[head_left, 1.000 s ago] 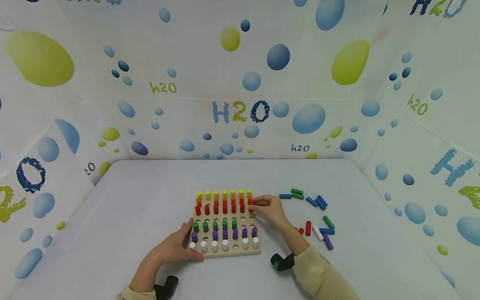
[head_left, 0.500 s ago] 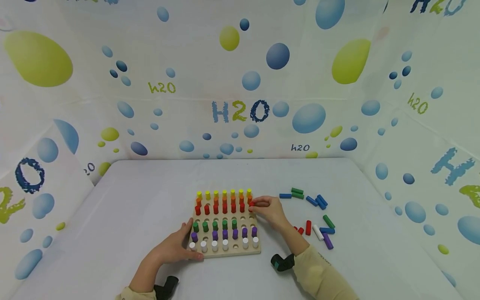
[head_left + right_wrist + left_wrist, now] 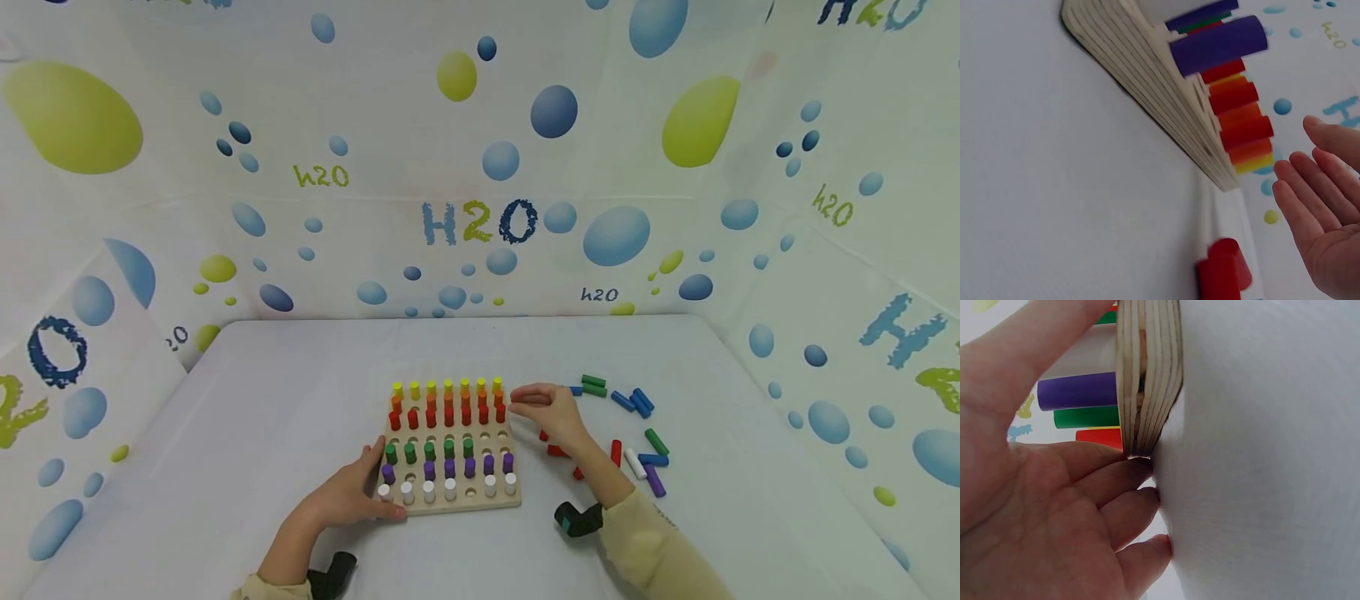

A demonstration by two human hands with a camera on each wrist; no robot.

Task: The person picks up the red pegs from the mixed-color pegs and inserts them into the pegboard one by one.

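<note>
A wooden pegboard lies on the white table, with upright yellow, orange, red, green, purple and white pegs in rows. Several holes are bare, mostly between the red and green rows. My left hand holds the board's near left corner, thumb along the front edge and fingers against the left side. A red peg stands at the right end of its row. Just right of it, my right hand is apart from the board, holding nothing, with fingers extended and thumb separate.
Loose red pegs lie right of the board, some partly behind my right forearm. Farther right are a white peg, a purple peg, and several blue pegs and green pegs. A patterned curtain surrounds the table.
My right hand has let go of the red peg at the row's right end, which now stands in the board, and has drawn off to the right. The left hand stays put.
</note>
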